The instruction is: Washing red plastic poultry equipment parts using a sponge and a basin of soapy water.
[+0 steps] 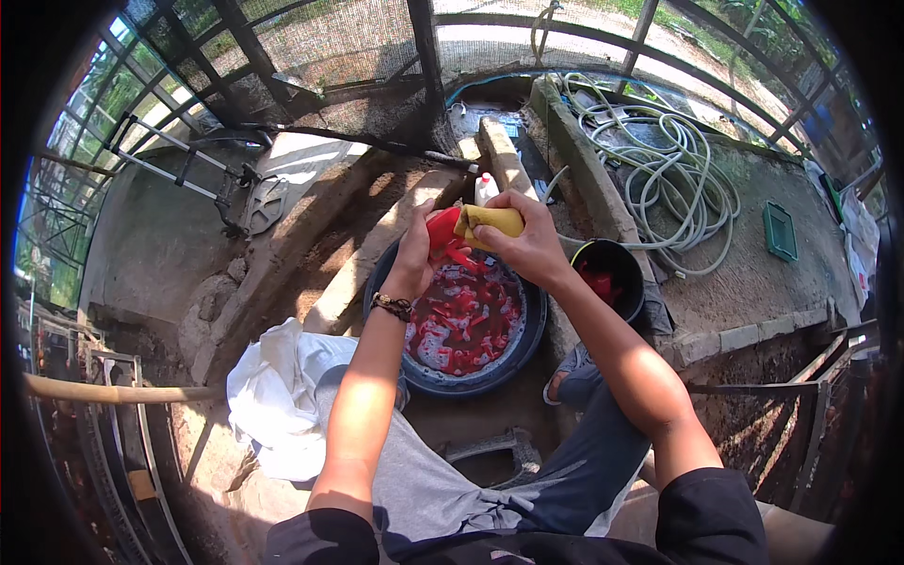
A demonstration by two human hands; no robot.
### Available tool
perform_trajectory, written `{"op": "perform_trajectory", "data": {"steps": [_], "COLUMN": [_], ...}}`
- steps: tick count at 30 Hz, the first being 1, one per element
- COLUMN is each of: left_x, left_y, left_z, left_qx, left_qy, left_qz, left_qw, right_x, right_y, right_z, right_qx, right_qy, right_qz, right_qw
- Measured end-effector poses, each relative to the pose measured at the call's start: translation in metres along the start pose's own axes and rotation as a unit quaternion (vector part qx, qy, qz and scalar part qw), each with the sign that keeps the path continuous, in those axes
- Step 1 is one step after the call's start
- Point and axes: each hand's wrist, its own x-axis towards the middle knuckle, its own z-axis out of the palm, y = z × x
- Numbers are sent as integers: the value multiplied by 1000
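My left hand (418, 254) grips a red plastic piece (443, 227); the fingers hide much of its shape. In my right hand (526, 233) is a yellow sponge (494, 222) with a dark worn patch, pressed against or right beside the red piece. Below both hands sits a round dark basin (474, 387) of sudsy, murky water. Many small red plastic pieces (462, 318) float or lie in that water. To the right of the basin, a black bucket (628, 286) holds more red pieces (599, 282).
A white bottle with a red cap (485, 189) stands beyond the basin. Coiled hose (667, 169) and a green tray (780, 231) lie on concrete at right. A white sack (279, 399) is by my left leg, a folding trolley (183, 169) at far left. Low concrete ridges (385, 244) flank the basin.
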Motion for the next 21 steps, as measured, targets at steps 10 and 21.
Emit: {"op": "perform_trajectory", "data": {"steps": [10, 21], "left_x": [10, -1], "left_y": [-25, -26], "left_z": [0, 5], "left_qx": [-85, -74], "left_qy": [-36, 17], "left_qz": [0, 197], "left_qw": [996, 977], "right_x": [-7, -11], "right_y": [-2, 11], "right_z": [22, 54], "right_qx": [-281, -270], "right_qy": [87, 2], "right_qz": [-89, -154], "right_qw": [952, 951]}}
